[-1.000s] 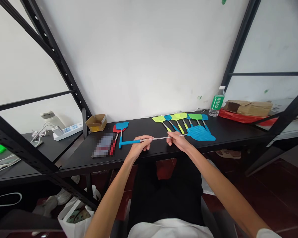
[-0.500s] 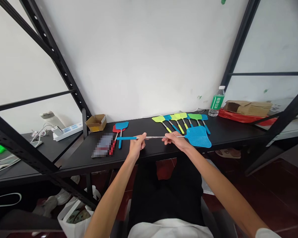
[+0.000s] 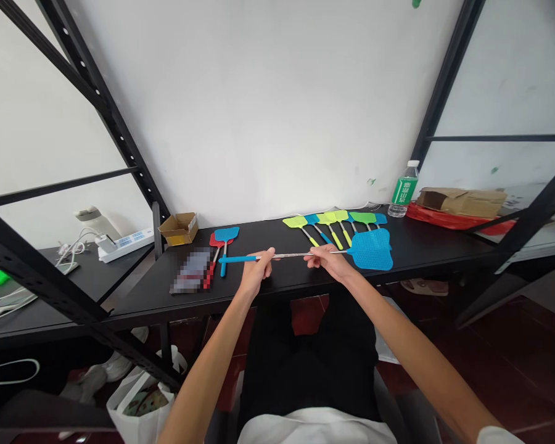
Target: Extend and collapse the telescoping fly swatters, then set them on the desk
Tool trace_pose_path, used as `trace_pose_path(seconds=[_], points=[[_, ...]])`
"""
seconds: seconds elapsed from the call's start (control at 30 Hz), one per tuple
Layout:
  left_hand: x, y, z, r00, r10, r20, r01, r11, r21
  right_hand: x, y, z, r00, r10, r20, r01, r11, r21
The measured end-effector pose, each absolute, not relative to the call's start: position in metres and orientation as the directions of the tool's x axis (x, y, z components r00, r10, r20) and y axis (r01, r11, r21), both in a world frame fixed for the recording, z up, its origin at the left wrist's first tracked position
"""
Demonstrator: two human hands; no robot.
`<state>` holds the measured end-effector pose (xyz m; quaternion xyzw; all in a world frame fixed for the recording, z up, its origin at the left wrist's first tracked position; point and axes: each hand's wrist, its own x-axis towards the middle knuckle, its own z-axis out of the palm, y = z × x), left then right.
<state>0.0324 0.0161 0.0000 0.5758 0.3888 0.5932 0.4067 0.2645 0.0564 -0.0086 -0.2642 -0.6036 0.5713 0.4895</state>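
Note:
Both my hands hold a blue fly swatter [image 3: 372,250] level above the front of the black table [image 3: 263,234]. My left hand [image 3: 259,266] pinches its metal shaft close to the blue handle, which points left. My right hand [image 3: 327,261] grips the shaft closer to the perforated head, which points right. Behind that head, several fly swatters in yellow-green, green and blue [image 3: 340,227] lie in a fanned row. To the left of my left hand lie another blue fly swatter [image 3: 226,234] and a red fly swatter [image 3: 214,239], partly overlapping.
A small open cardboard box [image 3: 179,229] and a pixelated flat item [image 3: 192,271] are on the table's left. A water bottle [image 3: 403,190] stands at the back right, beside cardboard [image 3: 462,201] on red plastic. Black rack posts [image 3: 115,135] flank the table. A power strip [image 3: 126,244] is far left.
The held fly swatter's head has turned slightly about the shaft and shifted a little up and to the right. Both hands keep their grip in nearly the same spots.

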Motion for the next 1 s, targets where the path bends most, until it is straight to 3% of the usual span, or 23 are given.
trace_pose_path(seconds=[0.43, 0.8, 1.0], points=[[0.0298, 0.0141, 0.0011, 0.142, 0.948, 0.285, -0.040, -0.282, 0.958, 0.2647, 0.0559, -0.0045, -0.317, 0.916, 0.247, -0.369, 0.121, -0.921], [0.0325, 0.0104, 0.0054, 0.212, 0.924, 0.319, 0.020, -0.331, 0.944, 0.2663, 0.0573, -0.0096, -0.360, 0.897, 0.257, -0.263, 0.167, -0.950], [0.0347, 0.0111, 0.0063, 0.142, 0.946, 0.291, 0.030, -0.298, 0.954, 0.2665, 0.0586, -0.0096, -0.362, 0.899, 0.246, -0.236, 0.167, -0.957]])
